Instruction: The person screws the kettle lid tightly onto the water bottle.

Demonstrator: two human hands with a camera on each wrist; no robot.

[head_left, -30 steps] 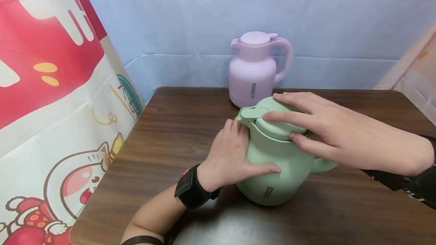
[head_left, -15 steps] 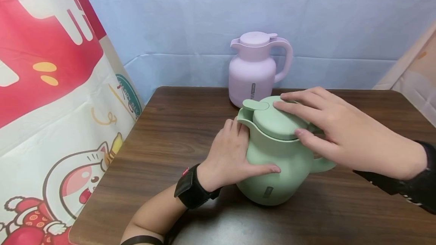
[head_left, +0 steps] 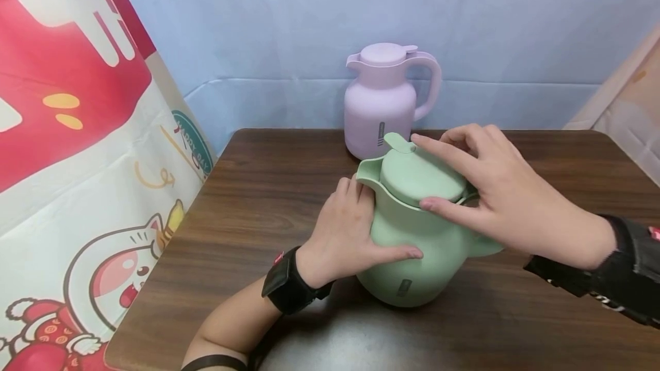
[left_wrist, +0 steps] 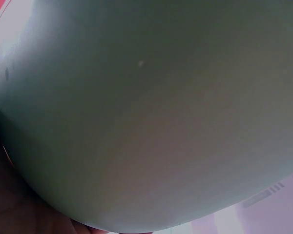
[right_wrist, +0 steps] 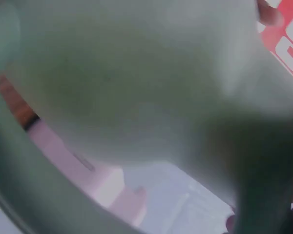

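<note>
A mint-green thermos jug (head_left: 407, 268) stands on the wooden table, its spout pointing left. My left hand (head_left: 345, 233) holds its side, thumb across the front of the body and fingers by the neck under the spout. Over the top, my right hand (head_left: 495, 182) grips the round green lid (head_left: 420, 176), thumb at the near rim and fingers at the far side. The lid's tab (head_left: 397, 141) points away to the upper left, off the spout. Green body wall (left_wrist: 146, 117) fills most of the left wrist view. The right wrist view is blurred, with the jug's handle (right_wrist: 44, 190) close up.
A lilac thermos jug (head_left: 381, 102) stands at the table's back edge, just behind the green one, its handle to the right. The brown table (head_left: 278, 188) has a pale blue cloth (head_left: 258, 33) behind it and a printed cloth (head_left: 77, 188) along the left.
The lid has turned clockwise, its tab swinging from over the spout to the upper left. My right hand has turned with it and regripped the rim. The left hand keeps its hold.
</note>
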